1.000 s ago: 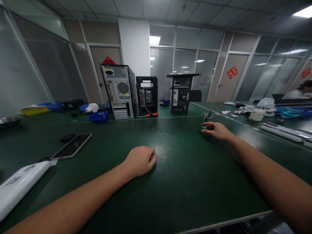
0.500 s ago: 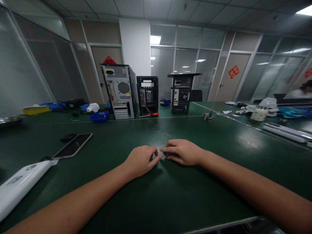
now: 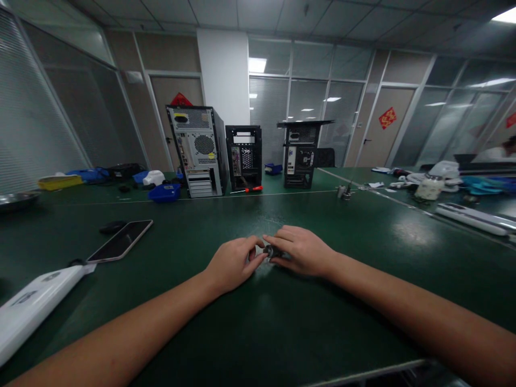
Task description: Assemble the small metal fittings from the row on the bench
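Between my two hands is a small dark metal part [image 3: 272, 251], round like a short cylinder, held low over the green table [image 3: 226, 338]. My right hand [image 3: 302, 250] is closed around it from the right, covering most of its body. From the left, the thumb and forefinger of my left hand [image 3: 234, 263] pinch at the part's near end. Too little of it shows to name its exact kind.
Three computer cases stand at the back: a tall one [image 3: 199, 153], a narrow one [image 3: 245, 156] and a black one [image 3: 300, 156]. A red screwdriver [image 3: 253, 188] lies before them. Small metal parts [image 3: 344, 193] stand right. Leftward lie a phone [image 3: 121, 241] and a white device [image 3: 38, 301].
My right hand has risen and tilted slightly, so more of the dark metal part shows between the fingers. My left fingertips have shifted up a little with it.
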Tool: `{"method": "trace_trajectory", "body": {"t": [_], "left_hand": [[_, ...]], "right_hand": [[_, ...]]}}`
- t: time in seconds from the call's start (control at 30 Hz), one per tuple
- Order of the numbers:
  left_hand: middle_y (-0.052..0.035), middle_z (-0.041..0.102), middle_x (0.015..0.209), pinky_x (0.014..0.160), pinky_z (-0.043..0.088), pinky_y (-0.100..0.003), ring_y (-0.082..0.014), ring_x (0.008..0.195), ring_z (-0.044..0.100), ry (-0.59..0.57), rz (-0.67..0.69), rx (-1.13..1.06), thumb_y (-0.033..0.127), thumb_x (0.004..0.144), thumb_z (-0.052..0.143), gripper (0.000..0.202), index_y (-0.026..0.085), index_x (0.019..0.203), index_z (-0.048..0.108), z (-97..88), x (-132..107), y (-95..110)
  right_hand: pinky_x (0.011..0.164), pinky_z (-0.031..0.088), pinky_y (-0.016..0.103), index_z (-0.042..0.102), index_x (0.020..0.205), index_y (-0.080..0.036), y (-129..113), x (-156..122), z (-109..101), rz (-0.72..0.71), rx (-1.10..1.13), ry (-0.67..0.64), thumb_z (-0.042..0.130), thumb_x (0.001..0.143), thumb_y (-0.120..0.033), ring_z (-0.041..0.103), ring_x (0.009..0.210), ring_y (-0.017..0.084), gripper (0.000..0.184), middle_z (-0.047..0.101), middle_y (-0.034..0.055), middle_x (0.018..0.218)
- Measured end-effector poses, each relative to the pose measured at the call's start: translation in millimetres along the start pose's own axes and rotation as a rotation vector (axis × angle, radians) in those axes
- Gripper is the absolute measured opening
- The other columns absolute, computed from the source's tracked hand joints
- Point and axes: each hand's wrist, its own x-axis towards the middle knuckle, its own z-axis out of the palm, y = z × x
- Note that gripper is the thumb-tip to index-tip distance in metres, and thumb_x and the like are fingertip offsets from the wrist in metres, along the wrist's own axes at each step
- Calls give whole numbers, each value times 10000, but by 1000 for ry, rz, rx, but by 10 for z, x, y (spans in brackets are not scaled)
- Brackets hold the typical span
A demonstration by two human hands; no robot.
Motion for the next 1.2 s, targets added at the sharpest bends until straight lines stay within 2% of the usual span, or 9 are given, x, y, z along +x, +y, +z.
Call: {"method": "trace_trajectory", "body": {"t": [0.1, 0.23, 0.37, 0.47, 0.6, 0.73, 0.9, 1.2], "left_hand": [[-2, 628, 809, 673, 439, -282, -177, 736, 595, 55, 43, -17, 326, 998, 581, 178, 190, 1105, 622, 10, -9, 18], [-9, 636, 830, 681, 443, -279, -167, 731, 593, 77, 90, -9, 300, 1002, 565, 143, 196, 1071, 635, 6, -17, 35], [9, 611, 776, 656, 429, -271, -156, 688, 576, 89, 64, -18, 281, 984, 576, 124, 194, 1060, 622, -13, -31, 46], [17, 601, 746, 651, 420, -272, -157, 676, 571, 66, 43, -4, 284, 977, 589, 122, 194, 1052, 624, -38, -41, 46], [0, 620, 753, 655, 416, -281, -171, 693, 585, -3, 59, 72, 333, 989, 602, 155, 193, 1025, 657, -54, -29, 27], [-18, 653, 779, 652, 408, -282, -180, 719, 598, -35, 139, 155, 345, 1000, 605, 188, 181, 925, 660, -28, 6, 9], [-15, 662, 780, 653, 414, -276, -179, 730, 604, -51, 198, 177, 339, 1000, 617, 190, 186, 898, 663, 19, 21, -5], [-21, 671, 794, 669, 413, -275, -177, 738, 606, -51, 217, 121, 313, 1056, 516, 264, 176, 880, 659, 65, 37, -50]], "right_hand": [[790, 512, 372, 586, 1359, -138, -21, 9, -64, 0, 12, 6, 591, 973, -373, 596, 931, 235, 452, 667, 129, 1074], [825, 516, 385, 620, 1263, -140, -49, 31, -122, 24, 53, -24, 592, 959, -319, 596, 968, 242, 354, 655, 130, 1100], [888, 515, 409, 588, 1232, -132, -40, 17, -86, 154, 118, -35, 562, 959, -275, 602, 1008, 252, 309, 651, 138, 1112], [920, 509, 402, 537, 1251, -137, -36, 6, -70, 232, 238, 3, 510, 974, -232, 606, 1040, 240, 294, 643, 144, 1145], [881, 505, 366, 533, 1164, -162, -80, 32, -122, 188, 363, -32, 519, 924, -150, 597, 988, 213, 240, 630, 116, 1087], [856, 488, 357, 541, 1117, -169, -151, 71, -136, 99, 362, -104, 605, 904, -221, 584, 936, 210, 229, 630, 96, 1040], [802, 460, 346, 550, 1058, -181, -186, 85, -50, 123, 260, -143, 613, 956, -349, 588, 891, 213, 206, 643, 88, 993], [786, 442, 345, 575, 1054, -177, -179, 88, -21, 97, 172, -127, 559, 1002, -352, 598, 886, 216, 183, 665, 85, 990]]}}
